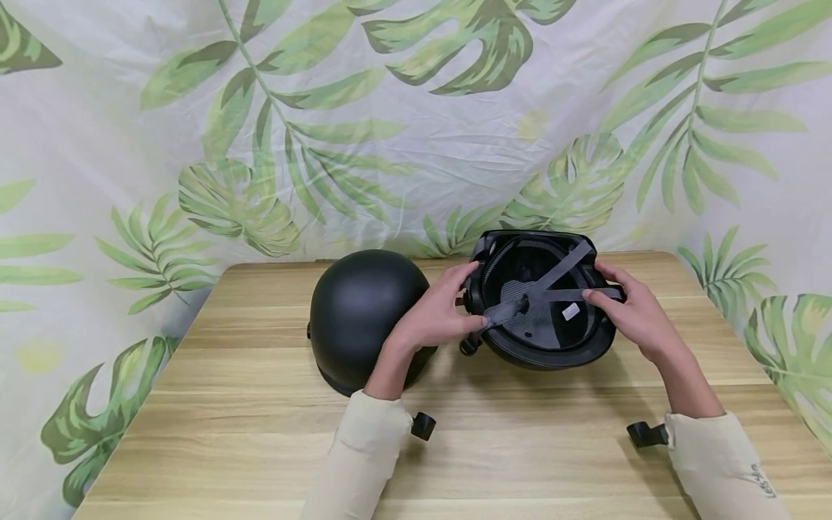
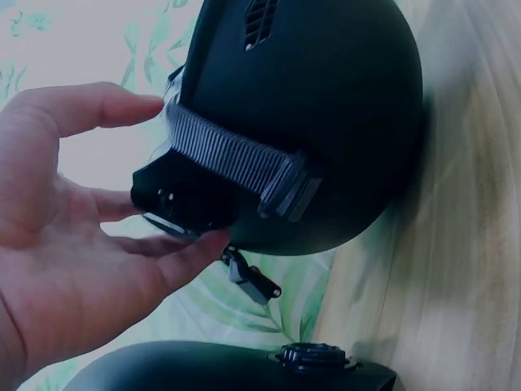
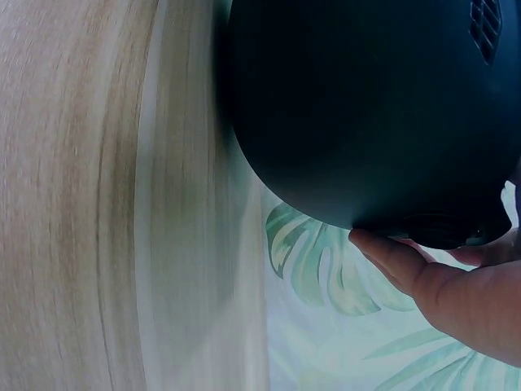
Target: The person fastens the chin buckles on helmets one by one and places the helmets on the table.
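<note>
A black helmet [image 1: 552,359] is turned over, its padded inside facing up toward me, and its shell is at the tabletop. Grey chin straps [image 1: 562,271] cross its opening, and a black buckle [image 2: 252,281] dangles from one side. My left hand [image 1: 438,310] grips the left rim, thumb against the strap and fingers around the outer side. At the right rim, my right hand [image 1: 637,314] holds on with the thumb inside over a strap; its fingers lie along the shell in the right wrist view. A second black helmet [image 1: 364,310] sits dome up, left of the first, partly behind my left forearm.
The wooden table [image 1: 247,433] carries both helmets. Behind it hangs a leaf-patterned cloth [image 1: 455,166], close to the table's back edge. Small black mounts [image 1: 422,426] stick out from both sleeve cuffs.
</note>
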Demonstrator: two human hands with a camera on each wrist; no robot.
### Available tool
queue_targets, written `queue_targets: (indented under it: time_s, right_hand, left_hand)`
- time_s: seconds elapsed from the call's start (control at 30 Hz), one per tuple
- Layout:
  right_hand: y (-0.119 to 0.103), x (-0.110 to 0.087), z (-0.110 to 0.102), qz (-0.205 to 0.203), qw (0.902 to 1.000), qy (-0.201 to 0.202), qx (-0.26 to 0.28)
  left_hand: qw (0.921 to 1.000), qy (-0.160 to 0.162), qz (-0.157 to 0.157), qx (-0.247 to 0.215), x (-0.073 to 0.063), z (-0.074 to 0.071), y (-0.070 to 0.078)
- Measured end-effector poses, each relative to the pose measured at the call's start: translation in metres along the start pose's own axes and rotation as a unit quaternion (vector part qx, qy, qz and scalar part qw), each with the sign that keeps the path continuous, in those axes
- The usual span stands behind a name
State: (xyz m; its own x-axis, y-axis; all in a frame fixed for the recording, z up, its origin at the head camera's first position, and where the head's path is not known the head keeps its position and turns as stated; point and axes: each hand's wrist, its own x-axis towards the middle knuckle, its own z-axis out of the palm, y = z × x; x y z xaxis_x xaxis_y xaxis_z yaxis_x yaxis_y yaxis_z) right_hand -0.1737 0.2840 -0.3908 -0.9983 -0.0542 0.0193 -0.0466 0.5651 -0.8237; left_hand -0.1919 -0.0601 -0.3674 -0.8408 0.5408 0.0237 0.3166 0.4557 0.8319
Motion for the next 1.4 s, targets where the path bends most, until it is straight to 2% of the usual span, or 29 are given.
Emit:
queue_targets:
  time_s: [0.13,0.3,0.5,0.63,0.8,0.9,1.03,1.17,1.27,1.4]
  right_hand:
    - [0.000,0.000,0.001,-0.003,1.0000,0.002,0.002]
    - [-0.002,-0.002,0.003,-0.007,0.9999,0.013,-0.008]
    - [-0.003,-0.002,0.009,-0.003,0.9993,0.033,-0.019]
    - [-0.003,0.000,0.009,0.003,0.9994,0.028,-0.019]
    - [-0.004,0.002,0.005,0.009,0.9999,0.004,-0.006]
    - [-0.005,0.003,0.002,0.012,0.9999,-0.005,-0.001]
    - [-0.006,0.002,0.001,0.009,0.9998,-0.009,-0.017]
    - [-0.015,-0.005,0.005,-0.047,0.9936,0.044,-0.092]
    - [-0.028,-0.012,0.012,-0.101,0.9791,0.100,-0.146]
    - [-0.046,-0.020,0.020,-0.148,0.9708,0.110,-0.154]
  left_hand:
    - [0.9997,0.004,-0.021,0.007,0.002,0.000,-0.001]
    - [0.9962,0.049,-0.042,0.059,0.005,0.008,-0.004]
    - [0.9931,0.085,-0.038,0.071,0.004,0.015,0.000]
    - [0.9959,0.078,-0.018,0.043,0.002,0.012,0.001]
    - [0.9987,0.045,-0.007,-0.021,0.000,0.003,-0.002]
    - [0.9992,0.034,-0.002,-0.022,0.000,0.000,-0.004]
    - [0.9990,0.041,-0.002,-0.016,0.002,0.003,-0.004]
    - [0.9983,0.056,-0.020,-0.004,0.004,0.008,-0.003]
    - [0.9976,0.063,-0.028,0.012,0.005,0.011,-0.002]
    - [0.9972,0.068,-0.029,0.013,0.006,0.012,-0.002]
